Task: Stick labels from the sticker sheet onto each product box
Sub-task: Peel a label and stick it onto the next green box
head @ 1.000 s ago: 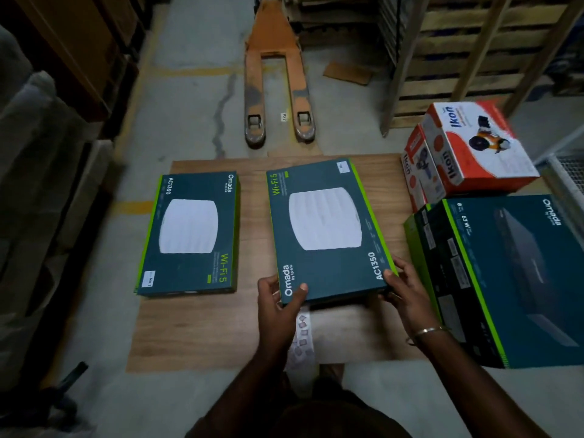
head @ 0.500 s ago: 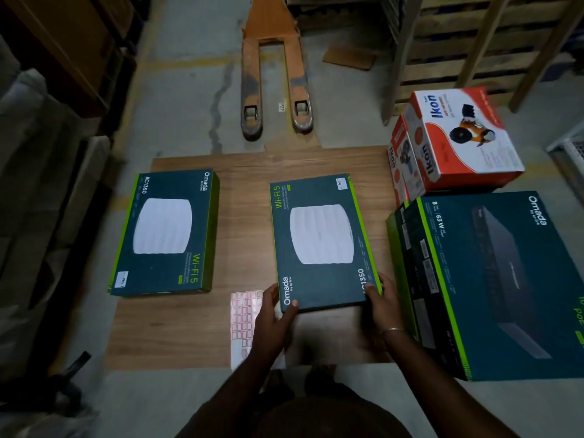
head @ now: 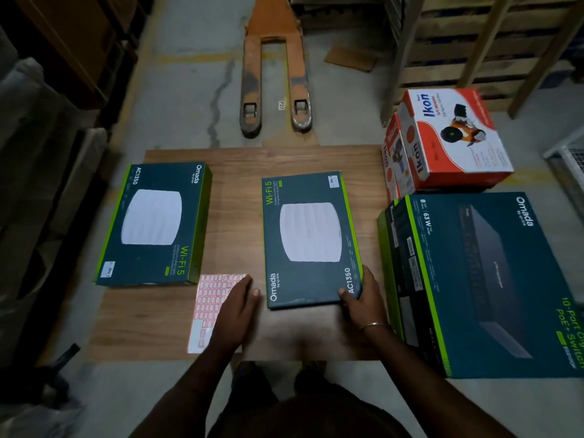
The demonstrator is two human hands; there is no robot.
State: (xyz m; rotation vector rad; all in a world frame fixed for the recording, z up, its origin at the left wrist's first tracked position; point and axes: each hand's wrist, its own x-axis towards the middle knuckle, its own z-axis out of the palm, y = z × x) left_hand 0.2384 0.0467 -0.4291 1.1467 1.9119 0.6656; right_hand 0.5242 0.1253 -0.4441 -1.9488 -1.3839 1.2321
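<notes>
Counting what's showing: two flat AC1350 boxes are lying on the board, one at left, one at centre. One big switch box is sitting at right. Two Ikon boxes are standing at upper right, a front one and another mostly hidden behind it. One sticker sheet is lying at lower centre. One board, one pallet jack at top centre. Two hands are showing: left hand, right hand.
</notes>
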